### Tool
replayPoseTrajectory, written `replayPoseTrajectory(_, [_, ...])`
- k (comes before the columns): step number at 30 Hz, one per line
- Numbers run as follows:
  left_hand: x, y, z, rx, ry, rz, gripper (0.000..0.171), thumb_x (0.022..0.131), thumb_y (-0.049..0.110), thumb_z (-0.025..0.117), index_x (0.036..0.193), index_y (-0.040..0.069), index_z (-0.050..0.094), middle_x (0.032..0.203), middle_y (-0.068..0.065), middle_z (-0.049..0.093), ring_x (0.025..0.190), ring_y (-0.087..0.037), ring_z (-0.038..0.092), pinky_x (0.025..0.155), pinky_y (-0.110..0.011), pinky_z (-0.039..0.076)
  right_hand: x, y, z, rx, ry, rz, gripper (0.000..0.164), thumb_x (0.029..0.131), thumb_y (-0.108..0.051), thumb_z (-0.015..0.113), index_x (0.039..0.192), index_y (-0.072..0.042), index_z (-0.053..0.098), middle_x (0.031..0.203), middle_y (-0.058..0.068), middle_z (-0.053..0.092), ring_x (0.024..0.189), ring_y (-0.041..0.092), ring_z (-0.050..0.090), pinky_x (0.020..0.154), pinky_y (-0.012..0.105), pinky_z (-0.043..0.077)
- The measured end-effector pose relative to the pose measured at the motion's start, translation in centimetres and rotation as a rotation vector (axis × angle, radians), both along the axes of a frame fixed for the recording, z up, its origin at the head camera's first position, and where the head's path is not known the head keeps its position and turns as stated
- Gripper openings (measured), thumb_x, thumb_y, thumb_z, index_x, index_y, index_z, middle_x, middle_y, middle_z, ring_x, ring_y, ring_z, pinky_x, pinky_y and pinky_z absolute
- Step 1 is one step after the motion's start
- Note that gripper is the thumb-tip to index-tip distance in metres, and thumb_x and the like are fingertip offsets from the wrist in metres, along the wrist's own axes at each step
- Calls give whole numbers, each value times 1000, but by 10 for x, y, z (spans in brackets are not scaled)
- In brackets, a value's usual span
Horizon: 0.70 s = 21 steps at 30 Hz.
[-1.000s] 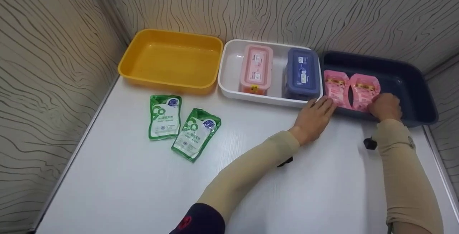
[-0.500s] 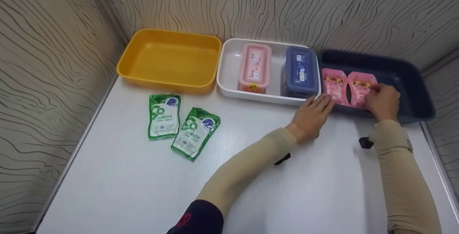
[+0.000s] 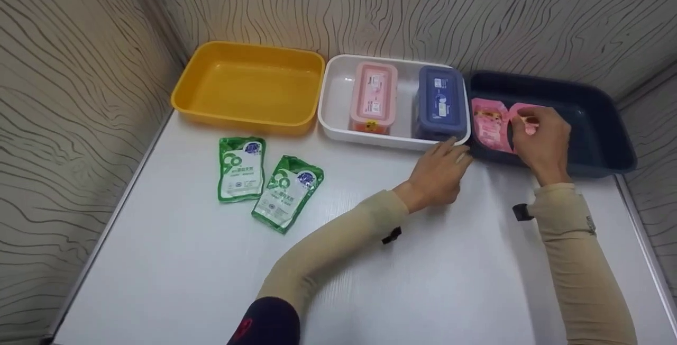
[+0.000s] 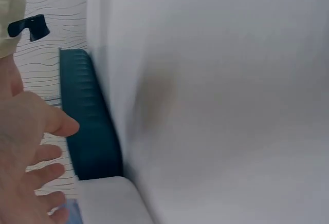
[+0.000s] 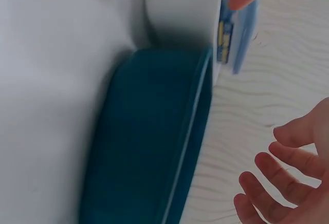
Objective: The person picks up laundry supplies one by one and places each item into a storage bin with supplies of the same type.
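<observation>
My right hand [image 3: 545,144] hovers over the dark blue tray [image 3: 597,138], partly covering one of two pink packets [image 3: 530,125] lying there. In the right wrist view its fingers are relaxed and apart, with nothing between them. The other pink packet [image 3: 487,128] lies beside it, at the tray's left end. My left hand [image 3: 436,173] is by the front right corner of the white tray [image 3: 391,142], fingers spread in the left wrist view and holding nothing. Inside the white tray stand a pink lidded box [image 3: 374,91] and a blue lidded box [image 3: 441,102].
A yellow tray [image 3: 248,85] stands at the back left, beside the white one. In front of it, two green-and-white pouches [image 3: 241,170] lie on the white table [image 3: 174,271]. Wood-grain patterned walls [image 3: 391,11] rise behind and at both sides.
My right hand has come off the right pink packet's edge and moved up and left over it. My left hand has drawn back leftward from the left packet. The pink packets stay in the tray.
</observation>
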<state>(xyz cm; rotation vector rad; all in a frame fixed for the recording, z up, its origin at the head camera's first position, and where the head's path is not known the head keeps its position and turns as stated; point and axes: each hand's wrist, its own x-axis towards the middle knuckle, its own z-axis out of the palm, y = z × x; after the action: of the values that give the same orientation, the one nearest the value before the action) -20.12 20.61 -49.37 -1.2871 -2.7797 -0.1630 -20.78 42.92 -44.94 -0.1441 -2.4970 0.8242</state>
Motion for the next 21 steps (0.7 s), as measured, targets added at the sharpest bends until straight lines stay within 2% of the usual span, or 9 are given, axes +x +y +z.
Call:
replayPoseTrajectory(5, [4, -24, 7, 84, -82, -4, 50, 104, 25, 61, 154, 15, 56, 162, -2, 53, 158, -23, 38, 132, -39, 29, 7, -21, 5, -1, 63, 63, 25, 102, -12, 68, 118, 6, 75, 119, 27, 70, 112, 42, 64, 90, 30, 44])
replayPoseTrajectory(9, [7, -40, 11, 123, -83, -4, 48, 103, 24, 64, 150, 13, 60, 158, -3, 57, 155, -25, 43, 131, -41, 31, 10, -39, 8, -4, 86, 100, 22, 101, -9, 70, 116, 6, 76, 112, 26, 72, 103, 35, 63, 86, 21, 40])
replayPoseTrajectory(15, [9, -60, 20, 157, -50, 13, 42, 104, 24, 64, 145, 15, 63, 154, -3, 60, 153, -28, 47, 129, -44, 34, 16, -61, 18, -7, 165, 158, 21, 96, -2, 74, 115, 6, 77, 110, 26, 75, 98, 39, 64, 91, 33, 43])
replayPoseTrajectory(17, [10, -68, 22, 164, -42, 24, 40, 104, 24, 65, 144, 16, 65, 154, -3, 60, 152, -30, 47, 129, -45, 35, 18, -68, 21, -16, 174, 163, 21, 95, -2, 74, 116, 5, 77, 112, 25, 75, 101, 39, 66, 93, 29, 45])
replayPoseTrajectory(21, [13, -82, 23, 183, -42, 41, 39, 104, 23, 65, 142, 16, 67, 155, -4, 60, 152, -33, 48, 128, -46, 36, 23, -77, 23, -35, 180, 179, 22, 95, -1, 74, 117, 4, 77, 115, 23, 75, 104, 37, 68, 92, 13, 41])
